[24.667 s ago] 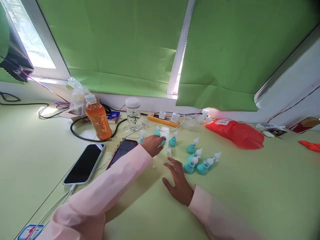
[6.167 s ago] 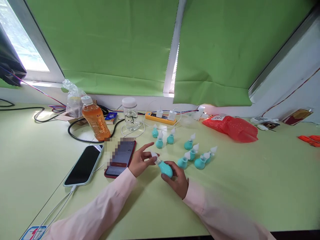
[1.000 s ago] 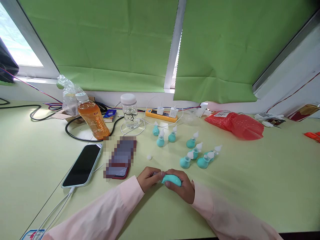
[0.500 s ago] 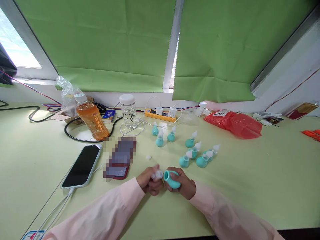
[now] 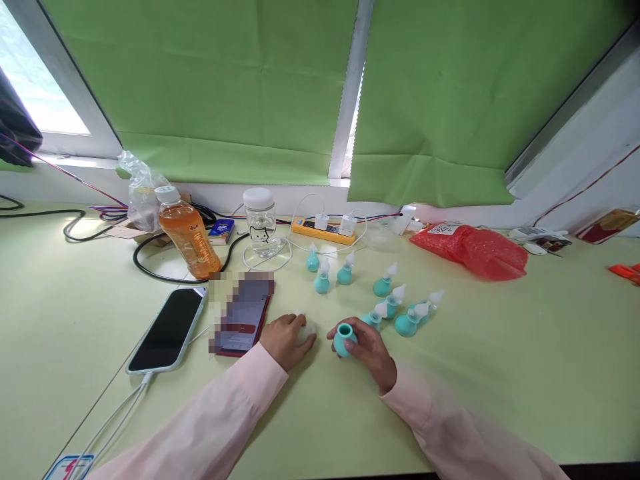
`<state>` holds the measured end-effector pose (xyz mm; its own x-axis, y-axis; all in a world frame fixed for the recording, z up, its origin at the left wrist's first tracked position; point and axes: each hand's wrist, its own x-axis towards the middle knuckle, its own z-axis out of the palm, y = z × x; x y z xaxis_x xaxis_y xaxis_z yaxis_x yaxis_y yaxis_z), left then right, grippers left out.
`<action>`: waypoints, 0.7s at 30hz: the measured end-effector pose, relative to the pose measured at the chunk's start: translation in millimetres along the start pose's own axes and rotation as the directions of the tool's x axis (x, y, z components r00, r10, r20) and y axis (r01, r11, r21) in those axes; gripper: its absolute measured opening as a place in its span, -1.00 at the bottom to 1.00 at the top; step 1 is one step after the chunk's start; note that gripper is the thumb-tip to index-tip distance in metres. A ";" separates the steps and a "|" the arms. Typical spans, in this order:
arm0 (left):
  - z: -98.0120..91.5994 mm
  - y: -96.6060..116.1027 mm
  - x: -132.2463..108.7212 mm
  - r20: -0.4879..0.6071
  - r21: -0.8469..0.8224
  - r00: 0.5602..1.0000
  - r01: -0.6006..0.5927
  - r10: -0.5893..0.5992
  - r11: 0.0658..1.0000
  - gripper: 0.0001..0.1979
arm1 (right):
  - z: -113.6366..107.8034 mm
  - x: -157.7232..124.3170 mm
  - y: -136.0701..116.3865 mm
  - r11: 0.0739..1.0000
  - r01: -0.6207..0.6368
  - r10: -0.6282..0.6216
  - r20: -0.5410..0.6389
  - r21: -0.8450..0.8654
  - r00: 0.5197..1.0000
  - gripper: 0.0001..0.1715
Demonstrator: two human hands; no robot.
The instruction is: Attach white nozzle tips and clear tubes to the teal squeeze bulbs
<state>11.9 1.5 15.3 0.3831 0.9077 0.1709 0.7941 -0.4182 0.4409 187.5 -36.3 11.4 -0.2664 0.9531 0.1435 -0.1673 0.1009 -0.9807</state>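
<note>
My right hand (image 5: 367, 350) grips a teal rubber bulb (image 5: 344, 338) with its open mouth facing up, resting low on the green table (image 5: 500, 373). My left hand (image 5: 287, 340) is closed on a translucent white tip piece (image 5: 306, 329) pulled away from the bulb, close to the table next to a red phone (image 5: 243, 319). Several assembled teal bulbs with white tips (image 5: 385, 285) stand just beyond my hands.
A light-blue phone (image 5: 168, 329) on a cable lies at the left. Behind stand an orange drink bottle (image 5: 187, 232), a glass jar with a white lid (image 5: 261, 222), a yellow power strip (image 5: 324, 233) and a red plastic bag (image 5: 473, 249). Green blinds cover the window.
The white tip has come off the teal bulb. My left hand moved left and forward with it, and my right hand turned the bulb upright and moved it toward the other bulbs.
</note>
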 end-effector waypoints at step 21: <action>6.0 -9.4 4.6 0.163 0.235 0.984 0.037 -0.077 0.971 -0.71 | 2.5 -3.7 15.3 0.772 0.068 -0.182 -0.117 -0.632 0.976 -0.61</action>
<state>9.0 9.4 6.6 0.3924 0.9197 -0.0100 0.8965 -0.3800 0.2278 183.6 -39.0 -3.9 -0.1183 0.9455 0.3032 0.4523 0.3232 -0.8313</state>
